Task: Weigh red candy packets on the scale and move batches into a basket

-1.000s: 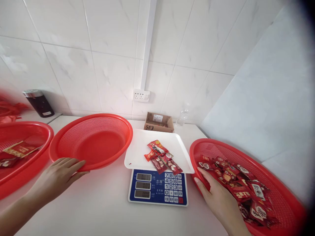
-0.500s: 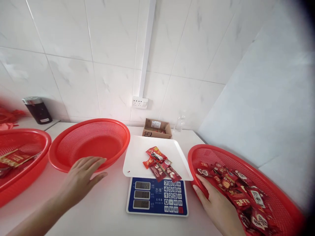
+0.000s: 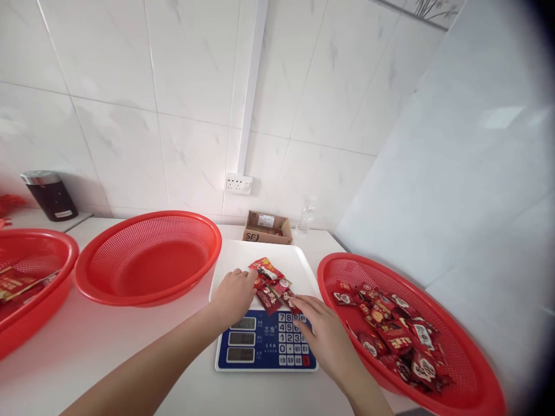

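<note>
A small pile of red snack packets (image 3: 269,293) lies on the white tray (image 3: 236,251) of a digital scale (image 3: 266,341). From the left, my left hand (image 3: 236,296) meets the edge of the pile, fingers bent; its thumb and fingertips are hidden, so its grip cannot be made out. On the other side, my right hand (image 3: 321,326) reaches over the scale's keypad. Its fingers are stretched out with the thumb apart, and the fingertips are at the lower right packet. The packets still lie flat on the tray.
To the right stands a red basket (image 3: 459,329) with many snack packets. A red basket (image 3: 147,225) with a bare bottom sits left of the scale, another with packets (image 3: 65,254) farther left. Behind are a cardboard box (image 3: 269,236), a clear bottle (image 3: 306,216) and a dark flask (image 3: 52,196).
My left hand has moved right from the middle basket's rim to the packets. My right hand has left the right basket's rim and come left to the pile. The view has shifted slightly.
</note>
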Available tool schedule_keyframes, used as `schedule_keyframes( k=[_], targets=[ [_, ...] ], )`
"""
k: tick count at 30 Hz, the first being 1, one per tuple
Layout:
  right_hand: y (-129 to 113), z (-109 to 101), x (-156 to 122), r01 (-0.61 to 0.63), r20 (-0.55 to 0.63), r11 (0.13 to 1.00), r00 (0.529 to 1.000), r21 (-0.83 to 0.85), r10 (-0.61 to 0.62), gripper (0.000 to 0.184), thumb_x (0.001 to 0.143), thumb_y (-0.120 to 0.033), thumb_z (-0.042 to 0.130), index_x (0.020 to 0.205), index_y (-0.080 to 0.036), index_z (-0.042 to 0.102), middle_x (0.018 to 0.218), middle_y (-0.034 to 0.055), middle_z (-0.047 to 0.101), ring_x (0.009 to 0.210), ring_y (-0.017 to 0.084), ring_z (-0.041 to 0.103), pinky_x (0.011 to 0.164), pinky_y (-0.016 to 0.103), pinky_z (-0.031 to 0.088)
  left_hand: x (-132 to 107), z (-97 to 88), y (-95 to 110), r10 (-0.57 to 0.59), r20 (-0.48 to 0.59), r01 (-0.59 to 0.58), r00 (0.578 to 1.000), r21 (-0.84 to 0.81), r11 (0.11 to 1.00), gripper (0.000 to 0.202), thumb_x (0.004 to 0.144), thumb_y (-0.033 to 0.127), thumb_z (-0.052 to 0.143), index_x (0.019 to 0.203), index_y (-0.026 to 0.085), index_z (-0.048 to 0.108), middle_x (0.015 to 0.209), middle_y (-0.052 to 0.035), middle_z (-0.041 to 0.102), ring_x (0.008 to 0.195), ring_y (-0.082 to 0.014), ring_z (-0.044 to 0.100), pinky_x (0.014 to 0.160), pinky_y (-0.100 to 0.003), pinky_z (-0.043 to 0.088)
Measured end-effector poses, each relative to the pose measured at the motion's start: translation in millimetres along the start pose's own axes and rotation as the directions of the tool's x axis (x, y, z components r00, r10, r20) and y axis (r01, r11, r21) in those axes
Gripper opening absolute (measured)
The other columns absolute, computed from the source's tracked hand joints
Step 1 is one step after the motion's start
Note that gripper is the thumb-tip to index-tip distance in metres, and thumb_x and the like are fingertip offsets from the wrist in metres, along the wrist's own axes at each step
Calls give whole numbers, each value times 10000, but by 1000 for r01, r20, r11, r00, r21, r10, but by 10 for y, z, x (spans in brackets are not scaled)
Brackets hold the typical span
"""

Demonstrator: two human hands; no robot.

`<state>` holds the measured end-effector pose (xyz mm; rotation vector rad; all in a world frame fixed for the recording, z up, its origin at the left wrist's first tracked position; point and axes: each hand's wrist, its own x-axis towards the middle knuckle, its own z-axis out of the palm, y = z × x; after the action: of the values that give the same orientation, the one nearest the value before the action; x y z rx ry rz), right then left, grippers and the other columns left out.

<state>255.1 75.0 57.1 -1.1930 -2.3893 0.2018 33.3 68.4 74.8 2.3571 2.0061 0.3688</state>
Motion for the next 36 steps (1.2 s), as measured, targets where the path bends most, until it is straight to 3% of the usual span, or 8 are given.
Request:
schedule_keyframes(
  k=[4, 9, 15, 19, 22, 27, 31, 36],
  targets=[
    [-10, 6, 41, -35, 21, 999, 999, 22, 34, 420, 795, -84, 455, 1153, -215, 630, 1187, 68, 636, 1096, 231, 569, 966, 419, 445, 14, 43, -40, -37, 37, 37, 999, -10, 999, 196, 841, 145, 444, 1014, 172, 533, 987, -116, 657, 949, -260, 604, 784, -361, 438],
    [-35, -2, 83, -79, 33, 996, 996, 29, 78, 406, 794, -60, 414, 1081, -218, 654, 1085, 59, 665, 989, 221, 602, 895, 389, 472, -33, 23, -79, -103, 59, 106, 993, -64, 992, 227, 838, 102, 415, 1028, 195, 498, 941, -88, 641, 828, -224, 635, 670, -305, 435],
    [-5, -73, 78, -83, 28, 997, 996, -7, 83, 377, 852, -120, 372, 1096, -211, 645, 1081, 61, 672, 967, 209, 619, 857, 364, 485, -106, -26, -22, -116, 76, 124, 990, -107, 986, 447, 753, -17, 374, 1105, 225, 505, 1052, -68, 592, 864, -180, 639, 669, -267, 435],
    [41, -169, 39, -162, -46, 987, 986, 19, 163, 347, 879, -227, 359, 1066, -198, 649, 1088, 84, 681, 980, 228, 632, 856, 386, 492, -86, -78, -5, -102, 85, 111, 991, -97, 989, 335, 843, 120, 375, 1106, 228, 552, 1039, -88, 600, 951, -232, 613, 762, -330, 452],
    [34, -226, 12, -234, -136, 962, 958, 138, 253, 345, 885, -326, 367, 1050, -192, 639, 1092, 100, 683, 1008, 240, 626, 875, 391, 485, -53, -88, -10, -101, 83, 108, 991, -85, 991, 231, 870, 256, 422, 1027, 210, 586, 1015, -108, 607, 986, -282, 586, 810, -393, 443],
    [-54, -216, -2, -312, -108, 842, 913, 441, 395, 359, 867, -464, 416, 1000, -190, 606, 1032, 112, 696, 930, 254, 656, 792, 364, 520, -19, -34, -14, -142, 76, 152, 987, -146, 978, 243, 824, 124, 417, 998, 205, 565, 986, -103, 609, 985, -266, 576, 830, -394, 432],
    [-103, -165, 17, -287, -56, 710, 907, 643, 417, 341, 844, -507, 480, 938, -199, 593, 943, 86, 705, 868, 243, 663, 746, 344, 535, -49, -37, -7, -199, 37, 201, 979, -311, 929, 268, 766, 57, 443, 959, 199, 562, 958, -99, 597, 999, -271, 562, 888, -436, 403],
    [-210, -129, 51, -237, -38, 540, 893, 807, 449, 349, 805, -509, 560, 908, -179, 614, 823, 50, 673, 746, 192, 635, 707, 315, 525, -216, -144, 122, -254, -18, 175, 967, -678, 714, 274, 847, 181, 373, 1092, 230, 486, 1067, -73, 566, 943, -197, 590, 850, -375, 458]
  ],
)
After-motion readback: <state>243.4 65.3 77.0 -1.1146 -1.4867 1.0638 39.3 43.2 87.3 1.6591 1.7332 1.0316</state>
